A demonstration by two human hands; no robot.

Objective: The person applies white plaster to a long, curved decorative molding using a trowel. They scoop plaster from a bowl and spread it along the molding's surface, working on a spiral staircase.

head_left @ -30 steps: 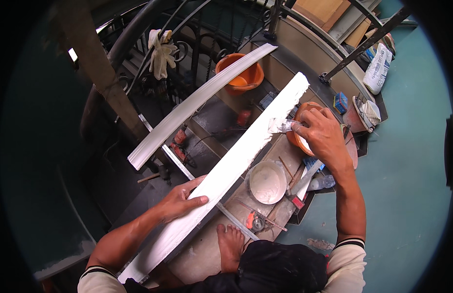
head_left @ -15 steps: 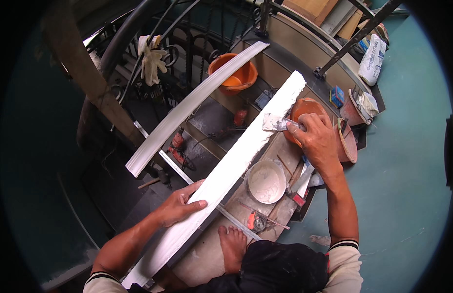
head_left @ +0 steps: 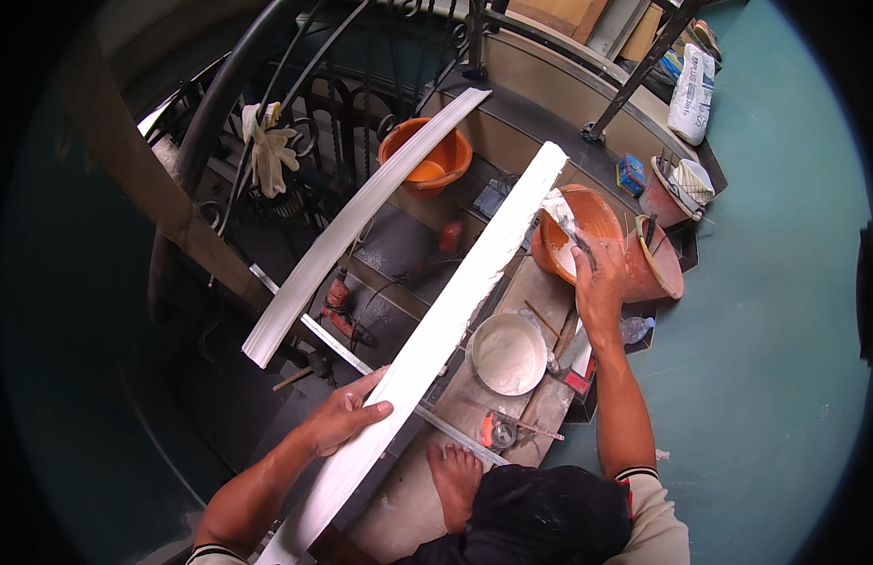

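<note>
A long white moulding strip (head_left: 455, 299) slants from the lower left to the upper middle, its far right edge rough with plaster. My left hand (head_left: 342, 417) grips its nearer part, thumb on top and fingers beneath. In my right hand (head_left: 601, 282) is a putty knife (head_left: 561, 217), its blade loaded with white plaster. The blade is over an orange bucket (head_left: 601, 212), beside the strip's far edge. Close by, a round bowl (head_left: 471, 358) holds pale wet plaster. A second moulding strip (head_left: 361, 226) lies to the left across the stairs.
Farther off stands another orange bucket (head_left: 399, 137). A red power drill (head_left: 336, 299) lies on a step, and gloves (head_left: 269, 155) hang on the railing. A tape measure (head_left: 501, 433) is near my foot. Buckets (head_left: 657, 264) and a white bag (head_left: 692, 94) line the right side.
My right hand has drawn the putty knife off the strip's face to over the orange bucket. Plaster now heaps on the blade. My left hand keeps its grip; the whole view has shifted slightly.
</note>
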